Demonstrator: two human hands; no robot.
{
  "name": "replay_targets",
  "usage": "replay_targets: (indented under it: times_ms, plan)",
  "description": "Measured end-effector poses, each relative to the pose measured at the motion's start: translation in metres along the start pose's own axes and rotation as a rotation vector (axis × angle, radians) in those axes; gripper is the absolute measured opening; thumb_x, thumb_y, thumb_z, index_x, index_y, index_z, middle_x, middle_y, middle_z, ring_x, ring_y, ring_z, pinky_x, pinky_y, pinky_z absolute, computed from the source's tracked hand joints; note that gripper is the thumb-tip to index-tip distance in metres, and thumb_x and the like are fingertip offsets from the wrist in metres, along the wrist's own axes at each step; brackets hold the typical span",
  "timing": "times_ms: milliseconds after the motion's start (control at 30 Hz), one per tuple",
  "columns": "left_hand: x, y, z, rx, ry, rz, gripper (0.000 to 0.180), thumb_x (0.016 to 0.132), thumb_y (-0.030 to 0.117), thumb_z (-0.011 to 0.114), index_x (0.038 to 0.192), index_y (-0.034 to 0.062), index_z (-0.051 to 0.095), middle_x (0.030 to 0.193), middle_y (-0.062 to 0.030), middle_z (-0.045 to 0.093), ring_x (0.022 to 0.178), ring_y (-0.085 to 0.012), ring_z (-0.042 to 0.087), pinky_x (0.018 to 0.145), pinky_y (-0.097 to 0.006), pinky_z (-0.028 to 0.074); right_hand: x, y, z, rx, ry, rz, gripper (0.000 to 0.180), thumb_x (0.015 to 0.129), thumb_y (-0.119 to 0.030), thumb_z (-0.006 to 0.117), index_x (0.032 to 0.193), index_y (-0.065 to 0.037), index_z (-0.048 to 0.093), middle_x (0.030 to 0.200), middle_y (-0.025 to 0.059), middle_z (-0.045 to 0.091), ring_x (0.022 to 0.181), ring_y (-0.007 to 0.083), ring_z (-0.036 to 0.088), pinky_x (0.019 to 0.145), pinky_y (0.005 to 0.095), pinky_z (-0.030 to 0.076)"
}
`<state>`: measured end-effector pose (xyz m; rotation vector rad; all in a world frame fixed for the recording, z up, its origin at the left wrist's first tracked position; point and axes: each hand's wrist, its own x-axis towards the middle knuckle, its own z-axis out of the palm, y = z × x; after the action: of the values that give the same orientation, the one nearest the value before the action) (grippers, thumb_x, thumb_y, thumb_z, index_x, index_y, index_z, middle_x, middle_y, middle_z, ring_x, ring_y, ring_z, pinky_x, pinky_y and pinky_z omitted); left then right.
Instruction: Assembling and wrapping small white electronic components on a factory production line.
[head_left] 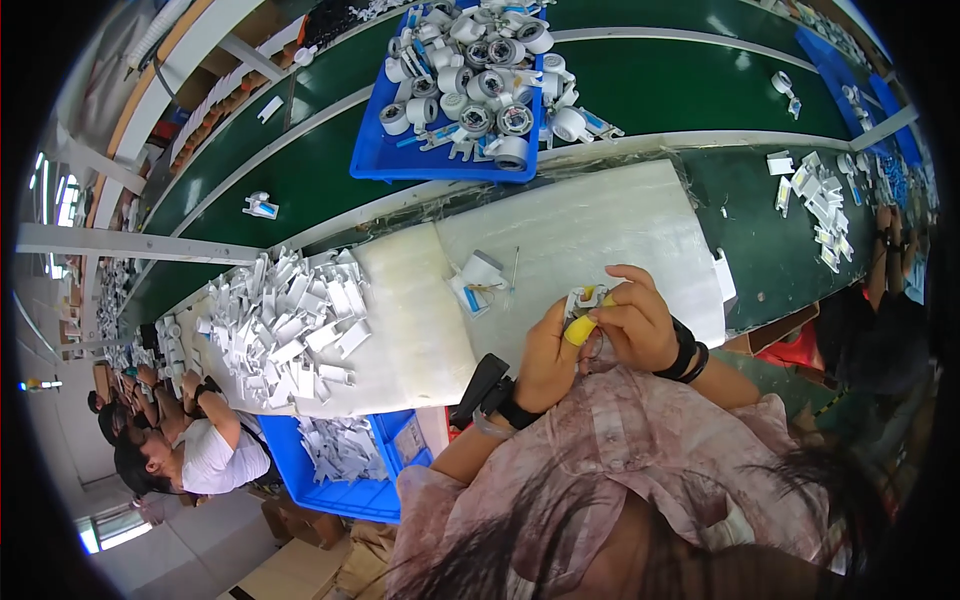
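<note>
My left hand [548, 360] and my right hand [633, 318] meet over the white foam mat [590, 225], both closed on one small white plastic part [583, 299]. A yellow cot covers a fingertip [579, 329] pressed against that part. The left wrist wears a black strap with a dark device [485, 388]; the right wrist carries black bands [685, 352]. A small white piece with thin wires [477, 280] lies on the mat just left of my hands.
A heap of white plastic parts [285, 325] lies at left. A blue tray [370, 160] of grey and white spools stands on the green belt [660, 90]. A blue bin [300, 470] sits below the bench. Other workers sit at left and right.
</note>
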<state>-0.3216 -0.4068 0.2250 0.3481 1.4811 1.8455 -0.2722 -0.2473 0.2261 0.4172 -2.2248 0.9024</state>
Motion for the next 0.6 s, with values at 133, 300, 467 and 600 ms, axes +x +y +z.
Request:
replay_targets:
  times_ms: [133,300,467,600]
  plan:
    - [-0.001,0.003,-0.004,0.137,0.005,0.043,0.025,0.098,0.012,0.048,0.119,-0.0002,0.052,0.075,-0.0022,0.056,0.061,-0.0069,0.051,0.051,-0.023,0.042,0.002,-0.003,-0.002,-0.043,-0.03,-0.005,0.026,0.065,0.006,0.072,0.088,-0.003,0.062,0.079,0.0073,0.051,0.069,0.0214,0.055,0.094,0.0501,0.047]
    - [-0.001,0.002,-0.006,0.371,0.025,0.152,0.023,0.094,0.008,0.05,0.115,-0.0018,0.054,0.081,-0.0132,0.062,0.066,-0.0206,0.06,0.06,-0.03,0.048,-0.003,-0.003,-0.001,-0.002,-0.027,0.015,0.024,0.068,0.009,0.069,0.088,-0.001,0.062,0.08,0.0094,0.051,0.08,0.0271,0.056,0.096,0.0521,0.046]
    - [0.0,0.008,-0.005,0.463,0.041,0.169,0.022,0.093,0.006,0.05,0.113,-0.0022,0.055,0.09,-0.02,0.064,0.077,-0.033,0.063,0.07,-0.034,0.05,-0.001,-0.005,0.004,-0.023,0.015,0.037,0.022,0.069,0.007,0.071,0.087,-0.002,0.062,0.078,0.0083,0.051,0.074,0.0243,0.055,0.095,0.0517,0.047]
    - [0.009,0.0,-0.013,0.512,0.056,0.219,0.021,0.095,0.008,0.047,0.112,-0.0006,0.056,0.087,-0.0159,0.065,0.07,-0.0267,0.063,0.064,-0.033,0.05,-0.003,0.003,0.014,-0.018,0.0,0.101,0.025,0.069,0.004,0.073,0.091,-0.003,0.064,0.083,0.0096,0.055,0.083,0.0287,0.059,0.092,0.048,0.048]
